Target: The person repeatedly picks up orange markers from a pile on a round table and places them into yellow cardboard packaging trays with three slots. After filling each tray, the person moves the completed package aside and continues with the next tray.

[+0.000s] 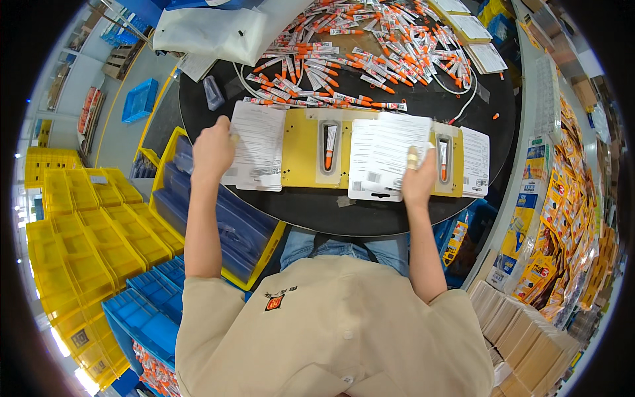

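My left hand (215, 147) is curled at the left edge of a stack of printed white cards (258, 144); what its fingers hold cannot be made out. On the right, my right hand (419, 174) grips printed backing cards (397, 144), with a tan band around one finger. A yellow fixture (302, 173) lies across the black round table. Two clear plastic blisters rest in its slots, each with an orange-capped tube (329, 149), (443, 159) inside. More white cards (475, 159) are stacked at its right end.
Many orange-capped tubes (372, 84) cover the table's far side, beside a white cable (464, 92). An empty clear blister (213, 93) lies at the upper left. A yellow crate (270, 253) of clear blisters stands left of my lap. Yellow bins (89, 238) are stacked farther left.
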Demonstrator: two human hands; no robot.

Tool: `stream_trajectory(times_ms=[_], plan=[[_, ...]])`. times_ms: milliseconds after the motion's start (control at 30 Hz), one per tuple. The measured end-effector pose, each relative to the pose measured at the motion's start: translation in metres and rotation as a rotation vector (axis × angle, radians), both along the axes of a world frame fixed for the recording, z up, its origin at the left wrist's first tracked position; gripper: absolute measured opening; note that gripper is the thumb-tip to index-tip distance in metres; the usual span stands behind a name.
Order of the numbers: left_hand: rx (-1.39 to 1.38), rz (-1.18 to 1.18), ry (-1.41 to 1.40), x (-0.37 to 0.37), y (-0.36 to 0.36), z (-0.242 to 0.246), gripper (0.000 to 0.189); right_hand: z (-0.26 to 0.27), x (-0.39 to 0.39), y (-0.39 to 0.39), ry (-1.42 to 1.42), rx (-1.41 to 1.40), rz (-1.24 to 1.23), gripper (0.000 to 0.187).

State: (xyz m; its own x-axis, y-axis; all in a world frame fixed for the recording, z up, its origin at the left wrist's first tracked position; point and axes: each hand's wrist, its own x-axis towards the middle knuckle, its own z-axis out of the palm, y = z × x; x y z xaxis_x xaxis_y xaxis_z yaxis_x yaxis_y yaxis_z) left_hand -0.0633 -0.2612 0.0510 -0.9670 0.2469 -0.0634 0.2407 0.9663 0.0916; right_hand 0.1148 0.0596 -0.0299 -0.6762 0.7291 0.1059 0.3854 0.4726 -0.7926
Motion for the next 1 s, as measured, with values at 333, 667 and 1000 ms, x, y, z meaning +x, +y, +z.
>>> stream_trajectory(times_ms=[333,667,1000], plan=[[0.417,-0.052,-0.111,0.041,0.062,-0.048,0.044,-0.002,0.040,0.070,-0.017,-0.028,-0.076,0.045],[-0.007,-0.361,-0.309,0.050,0.108,-0.045,0.087,-0.046,0.032,0.212,-0.497,0.553,-0.075,0.042],[0.614,-0.254,-0.047,0.038,0.127,-0.033,0.040,-0.163,0.112,0.265,-0.361,0.158,-0.679,0.062]])
